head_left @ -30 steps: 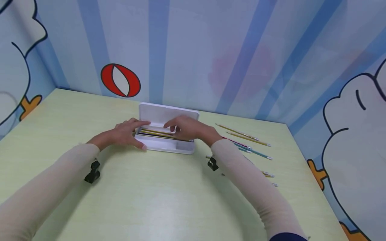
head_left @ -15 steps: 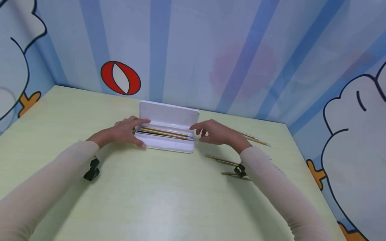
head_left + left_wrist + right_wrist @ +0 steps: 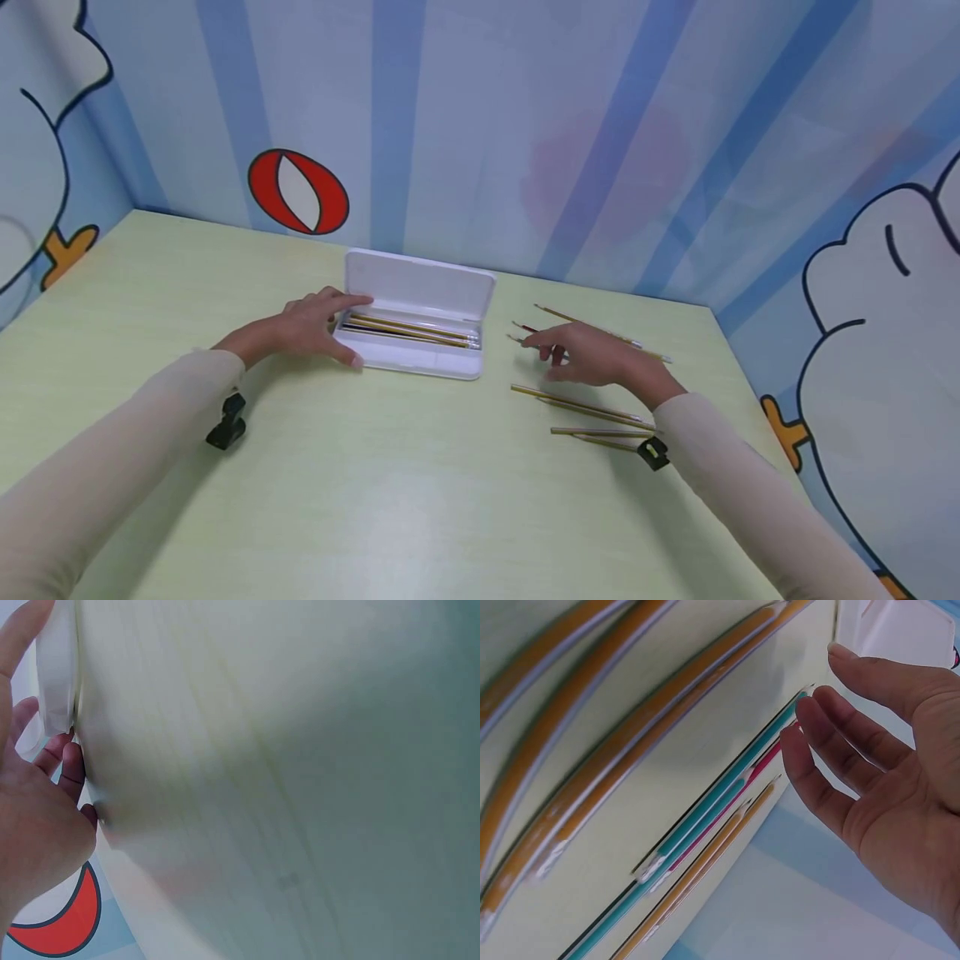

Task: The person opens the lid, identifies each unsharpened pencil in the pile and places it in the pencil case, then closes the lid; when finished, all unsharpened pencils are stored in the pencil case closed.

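A white pencil case (image 3: pixel 408 360) stands with its lid (image 3: pixel 420 279) raised, several pencils (image 3: pixel 411 330) lying inside. My left hand (image 3: pixel 303 325) holds the case's left end, thumb at the front and index finger towards the lid. In the left wrist view, the fingers of the left hand (image 3: pixel 45 802) curl against the end of the case (image 3: pixel 56 667). My right hand (image 3: pixel 588 354) hovers right of the case, fingers loosely bent with nothing between them. Beneath it lie teal pencils (image 3: pixel 727 784) and a red pencil (image 3: pixel 765 757), partly hidden in the head view.
Yellow pencils (image 3: pixel 577 404) lie in front of the right hand, and more yellow pencils (image 3: pixel 555 313) behind it. The pale table (image 3: pixel 360 483) meets a striped blue backdrop (image 3: pixel 465 125) just behind the case.
My right hand has come out of the pencil case and moved right, over the loose pencils. The pencils inside the case are now uncovered. The left hand has stayed in place.
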`<act>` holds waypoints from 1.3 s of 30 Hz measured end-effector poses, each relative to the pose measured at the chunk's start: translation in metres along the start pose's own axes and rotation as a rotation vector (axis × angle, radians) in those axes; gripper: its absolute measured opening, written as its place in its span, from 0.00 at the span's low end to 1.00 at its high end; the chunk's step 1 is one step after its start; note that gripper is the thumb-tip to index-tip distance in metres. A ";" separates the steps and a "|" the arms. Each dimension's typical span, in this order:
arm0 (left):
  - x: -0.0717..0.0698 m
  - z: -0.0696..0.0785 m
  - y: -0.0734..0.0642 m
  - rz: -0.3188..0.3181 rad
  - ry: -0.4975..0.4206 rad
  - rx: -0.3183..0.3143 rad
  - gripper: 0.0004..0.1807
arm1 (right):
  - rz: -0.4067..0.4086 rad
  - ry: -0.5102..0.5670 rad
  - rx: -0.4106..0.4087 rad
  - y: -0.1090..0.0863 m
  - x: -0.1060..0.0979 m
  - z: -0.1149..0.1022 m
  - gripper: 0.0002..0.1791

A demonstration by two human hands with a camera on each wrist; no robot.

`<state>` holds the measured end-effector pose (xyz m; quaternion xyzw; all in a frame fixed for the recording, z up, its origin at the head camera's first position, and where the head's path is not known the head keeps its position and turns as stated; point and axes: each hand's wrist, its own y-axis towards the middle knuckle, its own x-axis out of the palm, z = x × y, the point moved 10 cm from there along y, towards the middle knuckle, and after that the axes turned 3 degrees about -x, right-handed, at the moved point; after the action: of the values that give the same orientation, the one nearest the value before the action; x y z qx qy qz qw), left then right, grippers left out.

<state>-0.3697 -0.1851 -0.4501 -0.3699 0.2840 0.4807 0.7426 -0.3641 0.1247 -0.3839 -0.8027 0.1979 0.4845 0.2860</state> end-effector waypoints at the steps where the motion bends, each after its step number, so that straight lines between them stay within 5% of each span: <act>1: 0.000 0.000 0.000 0.000 0.001 -0.001 0.57 | -0.004 -0.007 0.003 -0.004 0.001 0.003 0.28; 18: 0.001 0.001 -0.001 0.002 0.007 0.002 0.56 | -0.070 0.029 0.075 -0.038 0.020 0.023 0.28; 39: 0.000 0.000 0.000 0.004 0.021 -0.002 0.57 | -0.008 -0.030 -0.001 -0.042 0.031 0.028 0.25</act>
<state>-0.3698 -0.1848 -0.4498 -0.3752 0.2920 0.4784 0.7383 -0.3431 0.1734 -0.4108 -0.7964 0.1901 0.4952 0.2904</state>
